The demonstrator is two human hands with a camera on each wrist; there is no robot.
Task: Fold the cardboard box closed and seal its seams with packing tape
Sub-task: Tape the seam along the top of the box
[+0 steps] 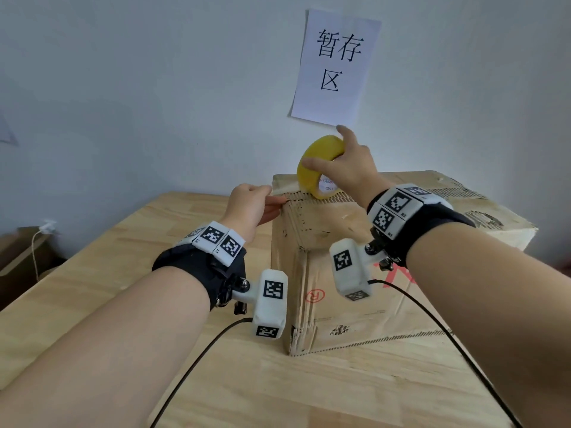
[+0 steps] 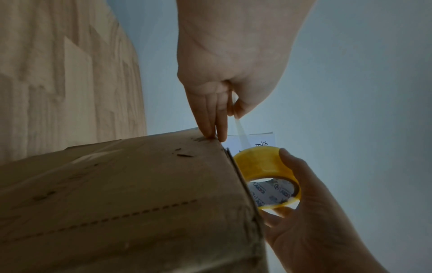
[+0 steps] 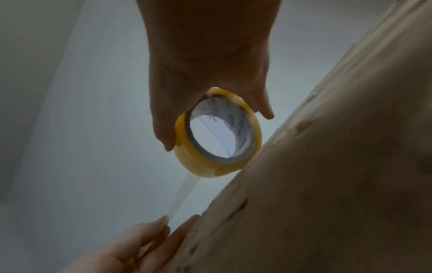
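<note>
- Head: the left hand point(image 1: 250, 208) pinches the tape strip's end at the cardboard box point(image 1: 355, 273) top corner; the box stands on the wooden table point(image 1: 92, 273).
- Left wrist: thumb and fingers point(image 2: 221, 114) pinch the clear tape strip point(image 2: 240, 131).
- Right wrist: the right hand point(image 3: 210, 73) grips the yellow tape roll point(image 3: 217, 134) just above the box.

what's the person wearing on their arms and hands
Hands are bare, no gloves or sleeves. The left wrist and right wrist each carry a black strap topped with white blocks printed with black-and-white square markers. A white box camera hangs under each strap, left and right, also marked, each with a black cable trailing off.
</note>
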